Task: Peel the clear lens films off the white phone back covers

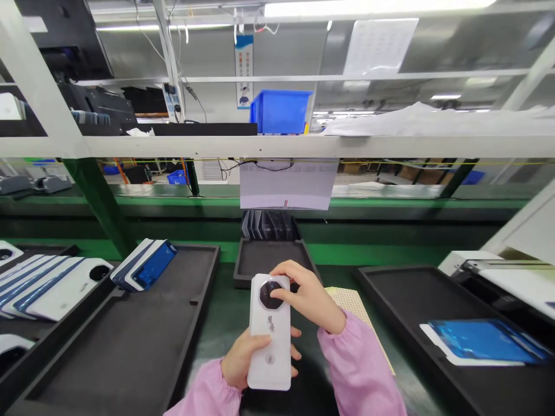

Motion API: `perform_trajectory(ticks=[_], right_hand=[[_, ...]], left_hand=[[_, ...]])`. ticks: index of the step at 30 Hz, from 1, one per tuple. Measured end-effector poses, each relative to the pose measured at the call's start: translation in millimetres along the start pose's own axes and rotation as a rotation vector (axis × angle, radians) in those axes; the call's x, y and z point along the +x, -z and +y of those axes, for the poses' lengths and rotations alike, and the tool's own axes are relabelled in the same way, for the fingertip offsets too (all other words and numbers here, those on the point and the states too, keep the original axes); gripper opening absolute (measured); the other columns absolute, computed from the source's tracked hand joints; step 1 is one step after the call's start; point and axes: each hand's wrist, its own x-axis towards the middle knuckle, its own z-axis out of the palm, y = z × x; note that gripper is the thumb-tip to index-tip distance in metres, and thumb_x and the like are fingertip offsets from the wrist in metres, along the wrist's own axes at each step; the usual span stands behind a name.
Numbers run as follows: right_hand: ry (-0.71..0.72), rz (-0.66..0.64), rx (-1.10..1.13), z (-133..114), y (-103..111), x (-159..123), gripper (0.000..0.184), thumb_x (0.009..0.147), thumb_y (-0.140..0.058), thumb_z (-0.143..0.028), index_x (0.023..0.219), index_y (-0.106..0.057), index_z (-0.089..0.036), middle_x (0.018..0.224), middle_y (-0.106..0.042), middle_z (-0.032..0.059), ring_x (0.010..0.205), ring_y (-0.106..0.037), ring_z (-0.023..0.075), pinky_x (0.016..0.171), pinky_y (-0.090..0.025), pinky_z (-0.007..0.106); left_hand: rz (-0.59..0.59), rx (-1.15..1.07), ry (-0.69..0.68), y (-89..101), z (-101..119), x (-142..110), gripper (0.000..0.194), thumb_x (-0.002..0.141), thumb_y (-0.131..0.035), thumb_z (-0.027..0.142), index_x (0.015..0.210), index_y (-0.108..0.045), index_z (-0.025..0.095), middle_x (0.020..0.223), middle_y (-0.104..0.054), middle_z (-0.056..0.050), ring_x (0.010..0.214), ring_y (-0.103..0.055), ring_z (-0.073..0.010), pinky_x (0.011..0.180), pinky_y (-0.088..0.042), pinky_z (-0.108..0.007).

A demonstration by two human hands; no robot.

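Observation:
A white phone back cover [269, 341] stands nearly upright in front of me, with a dark round camera window [269, 295] near its top and dark characters down its middle. My left hand [243, 355] is wrapped round the lower part, thumb across the front and fingertips showing past the right edge. Up at the top, my right hand [310, 294] has its thumb pressed on the camera window. Its index finger lies along the top edge; the other fingers are mostly hidden behind. A second edge shows along the cover's left side; whether it is another piece, I cannot tell.
Black trays [130, 346] lie at left, with white covers [56, 289] and a blue-filmed stack [145, 264]. Dark panels [269, 225] stand behind the centre tray [273, 257]. Blue-filmed pieces [481, 340] lie in the right tray [399, 286]. A yellowish perforated sheet [353, 306] lies beneath my right forearm.

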Motion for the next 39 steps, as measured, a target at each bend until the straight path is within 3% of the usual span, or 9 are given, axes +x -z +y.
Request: perform_trajectory(ticks=[6,11,17,21,26,31,39], right_hand=[[-0.058,0.021,-0.011,-2.2,2.4,-8.1,0.016,0.073,-0.061,-0.012,0.085,-0.057,-0.022,0.085,-0.060,-0.0010,0.077,-0.054,0.0150,0.071,-0.043,0.028],[-0.062,0.006,-0.008,-3.9,5.7,-13.7,0.013,0.075,-0.060,-0.011,0.079,-0.056,-0.022,0.086,-0.059,-0.0007,0.074,-0.054,0.0142,0.068,-0.043,0.027],[-0.026,-0.008,0.004,-5.1,9.0,-12.7,0.014,0.076,-0.059,-0.009,0.073,-0.052,-0.021,0.088,-0.058,0.0007,0.082,-0.055,0.0156,0.074,-0.044,0.029],[0.093,0.046,-0.159,-11.8,6.2,-17.7,0.014,0.080,-0.052,-0.006,0.072,-0.053,-0.018,0.097,-0.055,0.0054,0.097,-0.051,0.0194,0.082,-0.042,0.035],[0.271,-0.071,-0.349,-26.5,6.5,-34.5,0.022,0.084,-0.043,-0.003,0.071,-0.055,-0.017,0.073,-0.059,0.0036,0.090,-0.050,0.0213,0.079,-0.041,0.038],[0.287,-0.159,-0.366,-32.9,10.2,-42.8,0.024,0.085,-0.042,-0.005,0.071,-0.059,-0.016,0.064,-0.057,0.0031,0.070,-0.050,0.0169,0.059,-0.041,0.028],[0.225,-0.335,-0.425,-32.3,7.2,-44.4,0.019,0.083,-0.047,-0.005,0.070,-0.056,-0.017,0.062,-0.056,0.0002,0.060,-0.051,0.0138,0.053,-0.040,0.025]], left_hand=[[0.079,0.086,0.011,1.7,-1.6,-2.6,0.047,0.071,-0.062,0.036,0.112,-0.061,0.011,0.092,-0.068,-0.013,0.079,-0.065,-0.0223,0.073,-0.048,-0.033],[0.069,0.158,0.007,5.4,-5.6,-3.3,0.046,0.073,-0.061,0.034,0.115,-0.059,0.014,0.096,-0.067,-0.011,0.085,-0.063,-0.0220,0.078,-0.046,-0.034],[0.042,0.134,0.040,3.3,-4.4,-3.2,0.047,0.071,-0.062,0.034,0.113,-0.060,0.012,0.095,-0.067,-0.013,0.084,-0.063,-0.0233,0.078,-0.046,-0.035],[0.062,0.020,0.082,0.1,-3.6,-2.3,0.047,0.072,-0.058,0.037,0.109,-0.061,0.008,0.090,-0.068,-0.016,0.077,-0.066,-0.0249,0.072,-0.049,-0.035],[0.066,-0.036,0.063,-4.5,-4.5,-3.4,0.045,0.074,-0.057,0.036,0.107,-0.062,0.007,0.087,-0.069,-0.017,0.072,-0.067,-0.0235,0.064,-0.050,-0.031],[0.090,-0.057,0.070,-9.3,-3.5,-6.3,0.042,0.073,-0.057,0.037,0.099,-0.065,0.005,0.084,-0.070,-0.017,0.071,-0.068,-0.0243,0.064,-0.052,-0.032],[0.103,-0.142,0.067,-10.1,0.7,-5.5,0.040,0.072,-0.056,0.034,0.100,-0.064,0.006,0.083,-0.070,-0.016,0.069,-0.068,-0.0244,0.063,-0.053,-0.032]])
